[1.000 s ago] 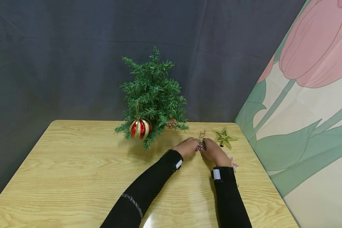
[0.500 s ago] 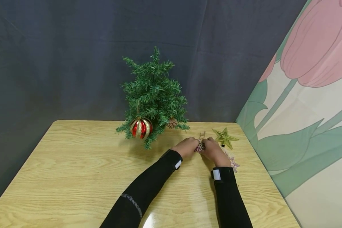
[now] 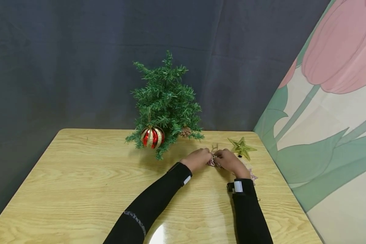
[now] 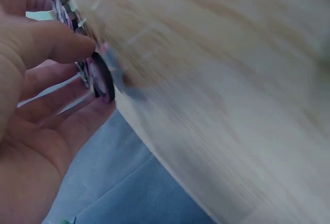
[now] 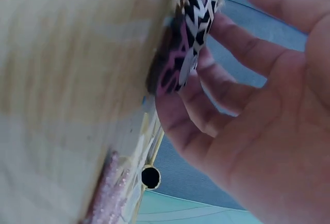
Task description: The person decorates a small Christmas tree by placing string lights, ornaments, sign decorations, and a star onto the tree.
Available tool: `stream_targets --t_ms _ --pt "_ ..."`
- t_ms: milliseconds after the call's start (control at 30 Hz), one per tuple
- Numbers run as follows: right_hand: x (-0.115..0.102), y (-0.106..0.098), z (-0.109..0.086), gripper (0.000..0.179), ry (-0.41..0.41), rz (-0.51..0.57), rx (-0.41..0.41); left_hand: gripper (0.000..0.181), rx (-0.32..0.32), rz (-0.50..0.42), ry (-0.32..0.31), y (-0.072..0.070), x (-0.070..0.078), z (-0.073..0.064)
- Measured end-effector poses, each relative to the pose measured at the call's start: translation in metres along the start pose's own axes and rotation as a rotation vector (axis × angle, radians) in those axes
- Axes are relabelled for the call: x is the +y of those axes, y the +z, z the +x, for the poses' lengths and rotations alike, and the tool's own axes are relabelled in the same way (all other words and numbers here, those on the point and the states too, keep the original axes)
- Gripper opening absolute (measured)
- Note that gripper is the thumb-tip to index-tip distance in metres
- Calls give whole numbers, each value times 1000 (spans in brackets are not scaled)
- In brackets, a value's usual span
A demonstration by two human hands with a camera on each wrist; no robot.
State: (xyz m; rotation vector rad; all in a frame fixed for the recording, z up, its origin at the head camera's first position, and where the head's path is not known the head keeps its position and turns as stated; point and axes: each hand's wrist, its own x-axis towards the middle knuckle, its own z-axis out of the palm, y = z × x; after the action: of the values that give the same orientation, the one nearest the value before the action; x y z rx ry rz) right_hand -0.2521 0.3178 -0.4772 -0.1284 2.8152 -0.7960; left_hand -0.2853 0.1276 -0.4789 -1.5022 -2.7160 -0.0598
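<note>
My left hand (image 3: 197, 159) and right hand (image 3: 230, 162) meet over the table's right half, at a small flat ornament (image 3: 212, 162) patterned in pink, black and white. A thin string loop (image 3: 214, 148) rises behind it. In the left wrist view, thumb and fingers pinch one end of the ornament (image 4: 100, 77), which stands on edge close to the wood. The right wrist view shows that hand's fingers along the back of the ornament's cut-out face (image 5: 198, 28). In the head view, the right fingertips pinch near its top edge. The knuckles partly hide the ornament there.
A small green Christmas tree (image 3: 167, 98) stands at the back, bearing a red and gold striped bauble (image 3: 152, 137) and a pine cone (image 3: 185, 132). A gold star (image 3: 242, 147) lies beyond my right hand. A pink glittery ornament (image 3: 253, 177) lies beside the right wrist.
The right fingers have shifted a little toward the ornament's top edge, and more of its patterned face shows between the hands. The left hand has stayed near the same place.
</note>
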Motion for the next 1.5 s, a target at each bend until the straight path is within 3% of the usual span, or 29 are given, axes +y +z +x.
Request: stream_targets --t_ms 200,333,533,867,1033,1200,1300,1500 --pt "2 -4 -2 38 21 281 -60 33 71 247 51 -2 2 -10" --pt "2 -7 -4 39 22 389 -38 37 140 327 90 -9 6 -18" --pt "-4 -7 -3 39 30 465 -17 40 182 342 94 -14 8 -33" --pt "-14 -6 -1 30 -66 577 65 36 263 287 86 -22 13 -50" --pt "-31 -10 -4 28 -88 565 120 34 284 168 46 -25 12 -57" --pt "-37 -10 -5 26 -111 521 204 39 337 -138 -29 -28 11 -63" --pt "-43 -13 -9 24 -166 484 236 42 407 -312 -79 -32 13 -68" --pt "-64 -23 -24 17 -285 407 305 41 633 -504 -186 -45 22 -74"
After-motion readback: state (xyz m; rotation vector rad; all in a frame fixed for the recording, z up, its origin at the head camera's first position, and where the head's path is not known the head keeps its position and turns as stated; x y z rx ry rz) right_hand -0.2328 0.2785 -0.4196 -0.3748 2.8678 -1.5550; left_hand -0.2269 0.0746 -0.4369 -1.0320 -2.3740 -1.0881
